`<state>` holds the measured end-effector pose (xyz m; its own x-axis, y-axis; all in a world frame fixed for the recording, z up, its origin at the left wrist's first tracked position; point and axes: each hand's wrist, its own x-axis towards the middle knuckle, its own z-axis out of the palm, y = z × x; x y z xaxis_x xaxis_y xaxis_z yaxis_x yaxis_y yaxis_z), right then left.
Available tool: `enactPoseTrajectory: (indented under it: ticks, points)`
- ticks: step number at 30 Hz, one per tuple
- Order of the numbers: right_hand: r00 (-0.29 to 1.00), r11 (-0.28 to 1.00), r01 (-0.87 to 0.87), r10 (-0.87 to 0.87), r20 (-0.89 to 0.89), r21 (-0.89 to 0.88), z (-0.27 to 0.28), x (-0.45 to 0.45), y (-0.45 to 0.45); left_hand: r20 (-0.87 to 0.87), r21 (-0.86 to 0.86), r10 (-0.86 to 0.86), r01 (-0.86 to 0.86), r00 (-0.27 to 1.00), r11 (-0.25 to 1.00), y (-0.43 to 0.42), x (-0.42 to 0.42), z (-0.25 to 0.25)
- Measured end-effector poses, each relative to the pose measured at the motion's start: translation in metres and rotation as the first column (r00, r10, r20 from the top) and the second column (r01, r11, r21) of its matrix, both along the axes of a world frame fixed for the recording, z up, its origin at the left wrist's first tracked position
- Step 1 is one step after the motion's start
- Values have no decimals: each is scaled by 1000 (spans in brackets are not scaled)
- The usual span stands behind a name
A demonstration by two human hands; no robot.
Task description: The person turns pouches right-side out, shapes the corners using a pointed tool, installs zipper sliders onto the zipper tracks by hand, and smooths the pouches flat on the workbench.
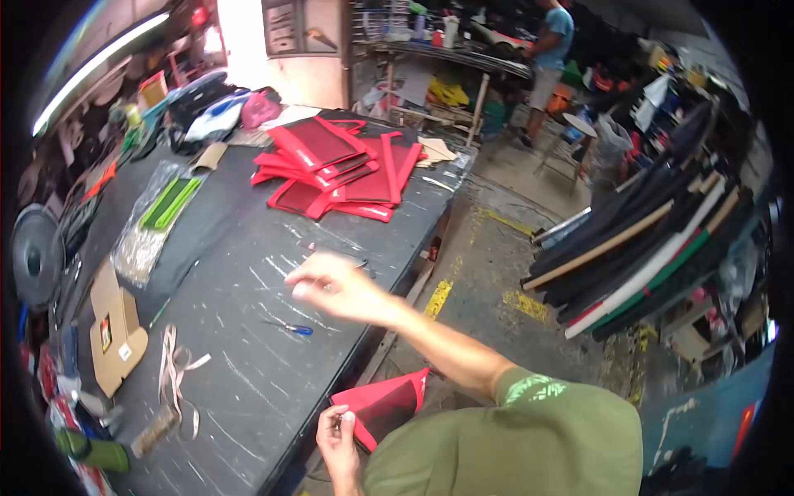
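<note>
Near the table's front edge, my left hand (337, 446) pinches a red-and-black fabric piece (387, 405) by its corner. The piece hangs beside my green shirt. Out over the dark table (240, 331) reaches my right hand (335, 285), blurred by motion, so its fingers are unclear. A small dark object partly shows behind that hand. Just below it on the table lies a small blue-handled tool (298, 329). Farther back is a loose pile of red-and-black fabric pieces (331, 165), overlapping at different angles.
A green fabric piece in clear plastic (169, 202), a cut cardboard piece (116, 339) and a tape strip (172, 372) lie on the table. A green bottle (103, 453) sits at the near-left corner. Fabric rolls (637, 273) stand right; a person (550, 58) is beyond.
</note>
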<state>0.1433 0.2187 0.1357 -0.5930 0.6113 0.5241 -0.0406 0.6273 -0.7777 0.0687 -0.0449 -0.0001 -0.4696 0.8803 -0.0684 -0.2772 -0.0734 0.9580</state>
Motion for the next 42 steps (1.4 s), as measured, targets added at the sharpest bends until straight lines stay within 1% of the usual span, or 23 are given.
enactPoseTrajectory:
  ticks: [1,3,4,7,10,15,16,17,18,20,21,22,24,25,26,29,31,32,35,36,39,40,42]
  points:
    - [991,996,-73,66,118,52,-38,-19,13,20,-50,2,-1,1000,999,-4,-2,1]
    - [981,981,-112,84,176,158,-76,-43,12,45,-93,4,0,999,996,-7,-6,6]
    - [982,983,-104,76,174,153,-79,-49,9,-17,-119,-49,46,999,992,-15,-10,14]
    - [812,961,-166,7,583,220,-88,-63,2,-140,-176,-156,130,978,976,-33,-21,35]
    - [796,937,-228,23,605,264,-106,-79,12,-672,7,-98,138,734,990,-26,-21,55]
    - [732,924,-330,124,670,190,-109,-75,34,-804,-38,-102,121,586,992,-14,-23,96]
    - [731,925,-330,123,671,190,-98,-67,35,-921,-11,-52,108,385,994,-10,-26,107]
    - [814,952,-241,93,573,188,-89,-52,34,-987,18,0,106,161,994,-3,-28,116]
    - [882,973,-154,56,467,173,-76,-37,33,-987,13,-4,108,159,994,7,-30,121]
    - [980,942,-4,-63,190,337,-51,-10,38,-957,228,217,38,191,973,31,-32,127]
    - [991,959,64,-93,96,277,-26,9,24,-926,330,323,5,197,944,41,-33,128]
    - [991,967,132,-136,3,217,3,32,7,-926,331,323,12,196,944,53,-35,128]
    - [997,998,69,-69,-40,13,28,73,-18,-905,259,269,-74,329,963,75,-34,126]
    - [997,967,-37,17,-82,-253,42,93,-40,-887,210,241,-121,395,970,85,-33,127]
    - [985,848,-160,100,-144,-505,53,109,-65,-888,244,245,-53,389,968,97,-31,133]
    - [919,643,-388,328,-220,-660,45,126,-109,-876,275,238,29,418,961,121,-24,151]
    - [932,723,-331,352,-89,-607,23,121,-124,-883,328,275,80,381,941,132,-24,154]
    - [921,702,-354,377,-100,-618,15,114,-124,-889,311,270,55,369,949,134,-23,155]
    - [994,950,-74,95,55,-303,-6,98,-127,-868,267,202,84,454,960,133,-18,158]
    - [993,947,-84,105,53,-310,-10,97,-123,-870,260,200,75,450,963,132,-19,159]
    - [993,999,16,-11,120,-44,-14,94,-105,-870,225,168,69,464,972,127,-23,163]
    - [993,999,5,0,120,-49,-13,92,-104,-871,220,168,59,462,974,126,-24,163]
    - [994,963,-5,34,101,-270,-6,86,-105,-890,202,160,55,427,978,124,-24,163]
